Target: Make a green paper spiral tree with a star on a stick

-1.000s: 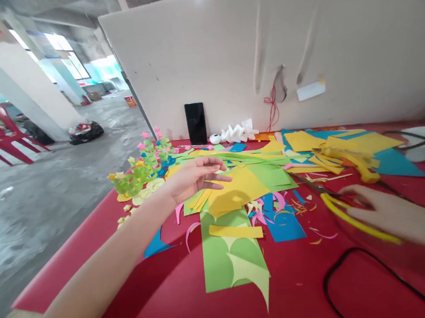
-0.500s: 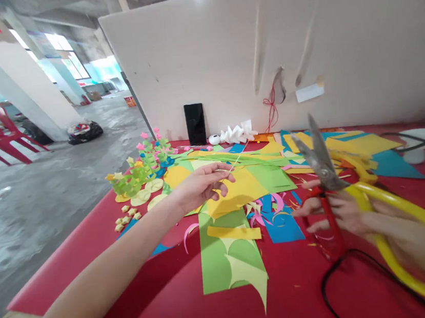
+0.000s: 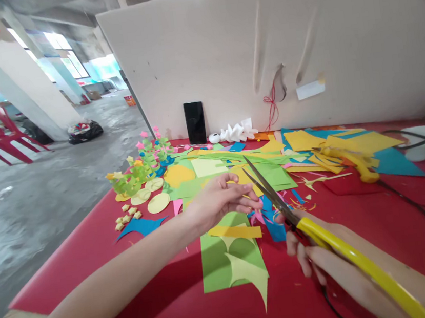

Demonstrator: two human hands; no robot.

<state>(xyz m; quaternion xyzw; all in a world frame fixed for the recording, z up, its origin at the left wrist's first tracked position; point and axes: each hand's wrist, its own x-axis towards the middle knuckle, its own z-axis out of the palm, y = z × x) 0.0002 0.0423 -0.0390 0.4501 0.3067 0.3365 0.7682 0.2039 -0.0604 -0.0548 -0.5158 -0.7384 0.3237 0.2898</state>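
My right hand (image 3: 316,249) grips scissors (image 3: 280,203) with large yellow and dark red handles. Their long metal blades are slightly apart and point up and left, with the tips just beyond the left fingertips. My left hand (image 3: 225,201) is over the papers, thumb and fingers drawn together. Anything in that pinch is hidden from view. Beneath it lies a green paper sheet (image 3: 215,275) bearing a yellow strip (image 3: 235,232) and a pale yellow cut-out scrap (image 3: 245,271). Blue paper scraps (image 3: 275,228) lie between the hands.
Left on the red table stand paper plants (image 3: 133,174), pale yellow discs (image 3: 158,202) and small folded stars (image 3: 127,218). A phone (image 3: 194,123) leans against the white board. At right, a yellow glue gun (image 3: 362,166) trails a black cord (image 3: 416,214). Coloured paper covers the back.
The scissors have swung left and down toward my left hand, their blades closing partly. My left hand has moved slightly right and lower; the thin white stick it pinched no longer shows.
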